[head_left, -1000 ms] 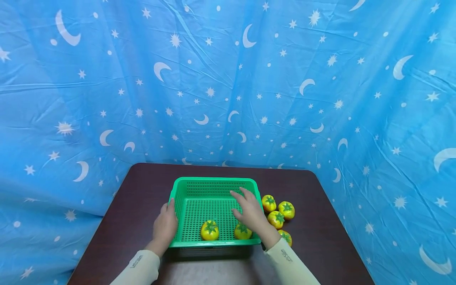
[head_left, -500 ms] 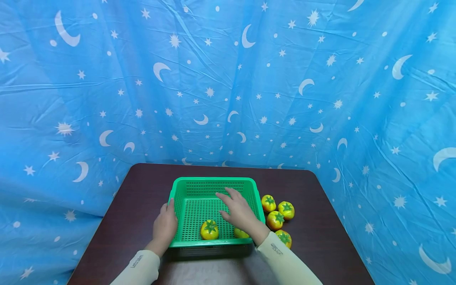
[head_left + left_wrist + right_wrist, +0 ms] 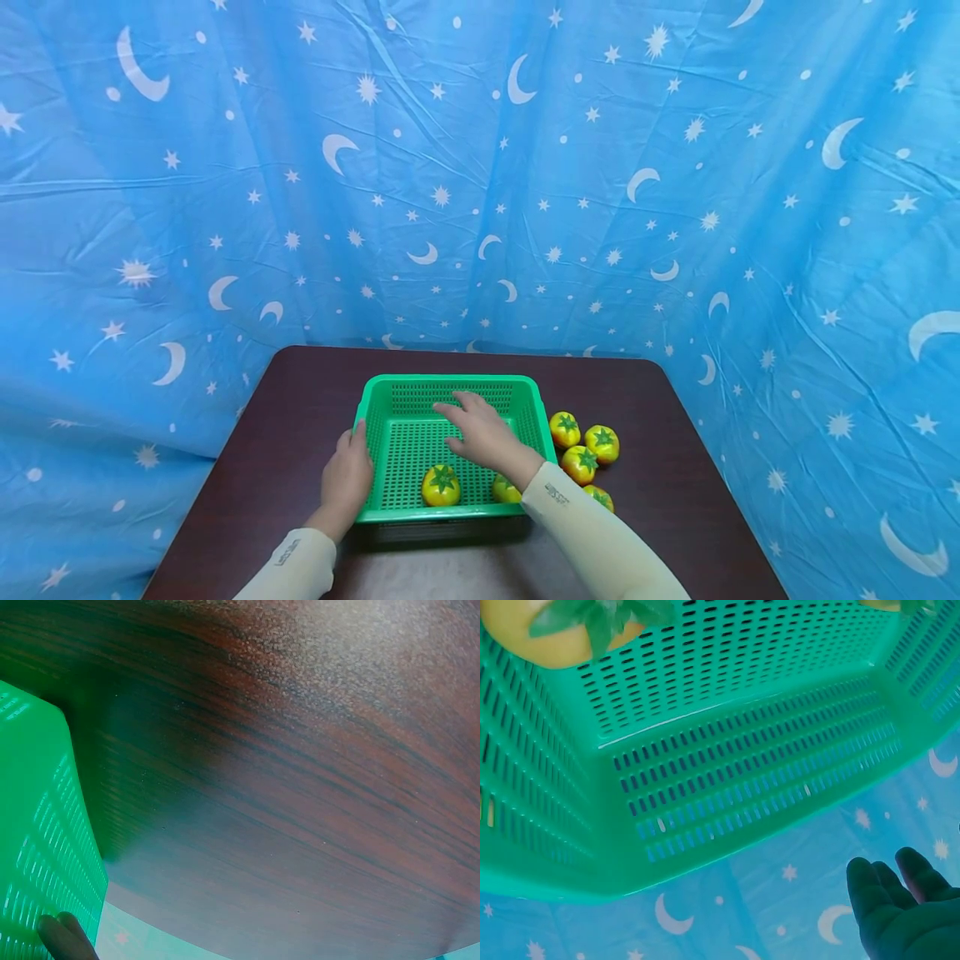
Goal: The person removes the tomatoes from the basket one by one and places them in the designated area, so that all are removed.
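Note:
A green plastic basket (image 3: 450, 510) with perforated walls sits on the dark wooden table. My left hand (image 3: 347, 479) grips its left side, thumb up at the rim; in the left wrist view its fingertips (image 3: 64, 934) lie against the outer wall. Over the basket's right half, my right hand (image 3: 483, 435) hovers with fingers spread and nothing in them. Inside, along the near wall, are a yellow tomato (image 3: 440, 486) with a green star-shaped leaf top and another tomato (image 3: 505, 490), partly hidden behind the right wrist.
Several more yellow-red tomatoes (image 3: 580, 464) lie on the table (image 3: 675, 500) just right of the basket, one partly covered by the right sleeve (image 3: 592, 529). A blue curtain (image 3: 465, 167) with moons and stars stands behind and beside the table.
My right hand has moved left over the basket, from near its right wall toward the middle, staying empty. The left hand, the basket and the tomatoes have stayed in place.

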A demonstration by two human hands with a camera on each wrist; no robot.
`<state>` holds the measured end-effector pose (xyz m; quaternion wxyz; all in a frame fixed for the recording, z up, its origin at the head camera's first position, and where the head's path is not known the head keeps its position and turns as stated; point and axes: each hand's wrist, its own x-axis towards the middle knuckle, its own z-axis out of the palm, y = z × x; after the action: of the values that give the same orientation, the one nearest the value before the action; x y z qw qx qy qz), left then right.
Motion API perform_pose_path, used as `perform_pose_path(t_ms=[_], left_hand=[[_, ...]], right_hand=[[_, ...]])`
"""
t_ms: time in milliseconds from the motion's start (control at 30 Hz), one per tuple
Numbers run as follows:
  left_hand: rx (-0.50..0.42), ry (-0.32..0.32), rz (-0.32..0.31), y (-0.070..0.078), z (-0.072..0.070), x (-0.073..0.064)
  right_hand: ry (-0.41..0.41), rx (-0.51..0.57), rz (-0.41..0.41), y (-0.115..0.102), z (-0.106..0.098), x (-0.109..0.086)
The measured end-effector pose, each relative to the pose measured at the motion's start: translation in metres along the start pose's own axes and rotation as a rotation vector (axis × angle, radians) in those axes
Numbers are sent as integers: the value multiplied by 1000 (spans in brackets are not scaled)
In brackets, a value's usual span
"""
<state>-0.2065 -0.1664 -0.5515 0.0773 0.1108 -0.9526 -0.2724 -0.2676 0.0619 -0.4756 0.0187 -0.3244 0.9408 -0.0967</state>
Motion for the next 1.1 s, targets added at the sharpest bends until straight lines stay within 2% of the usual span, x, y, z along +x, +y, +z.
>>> perform_pose_path(t_ms=[333,500,733,933,1100], left_hand=[[6,20,18,-1,2,1],[5,24,14,0,1,1],[1,1,9,-1,1,-1],[-8,-13,5,-1,0,-2],[-7,-3,9,-3,1,-1]], right_hand=[[-145,-76,-129,-6,15,16],[-268,-89,-131,-8,27,20],[-433,-52,-93,-9,40,17],[-511,-17,-109,-9,46,14],[-537,2,-143,-9,49,15]])
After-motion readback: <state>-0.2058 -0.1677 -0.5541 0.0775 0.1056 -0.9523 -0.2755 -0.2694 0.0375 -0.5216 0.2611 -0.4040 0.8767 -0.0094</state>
